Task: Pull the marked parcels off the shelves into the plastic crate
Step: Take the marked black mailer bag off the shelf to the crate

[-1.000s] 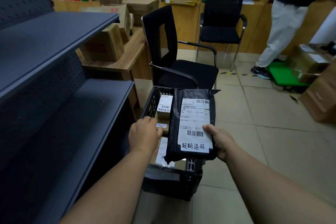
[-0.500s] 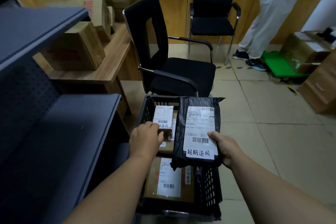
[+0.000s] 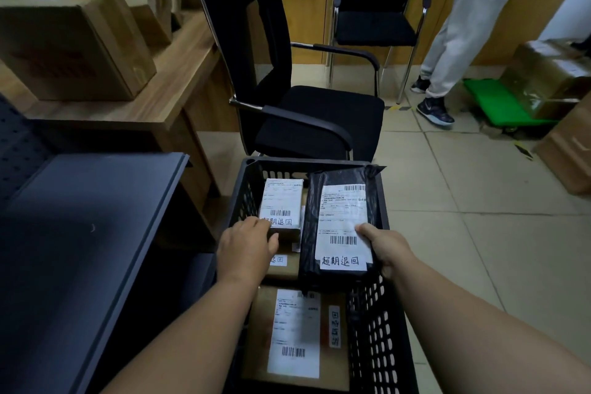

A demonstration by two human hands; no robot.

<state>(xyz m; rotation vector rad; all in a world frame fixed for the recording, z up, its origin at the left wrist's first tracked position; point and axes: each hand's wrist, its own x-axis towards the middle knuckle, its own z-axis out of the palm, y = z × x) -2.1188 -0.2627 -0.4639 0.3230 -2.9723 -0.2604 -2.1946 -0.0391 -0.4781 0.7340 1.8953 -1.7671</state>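
Observation:
A black plastic crate [image 3: 379, 339] stands on the floor in front of me. My right hand [image 3: 383, 245] grips a black poly-bag parcel [image 3: 342, 227] with a white shipping label and handwritten marking, held over the crate's right side. My left hand [image 3: 248, 248] holds a small white-labelled box [image 3: 281, 206], also hand-marked, over the crate's left side. Inside the crate lies a brown cardboard parcel [image 3: 297, 336] with a label, and another brown parcel [image 3: 283, 265] partly hidden under my hands.
A dark grey metal shelf [image 3: 80, 233] runs along my left. A black chair [image 3: 287, 89] stands just behind the crate, a second chair [image 3: 377, 9] farther back. Cardboard boxes [image 3: 70, 45] sit on a wooden desk [image 3: 179, 86]. A person's legs [image 3: 454, 29] and a green cart [image 3: 502, 104] are at right.
The view has tilted down and closer to the crate. Both hands have lowered their parcels toward the crate, and more of the crate's inside shows.

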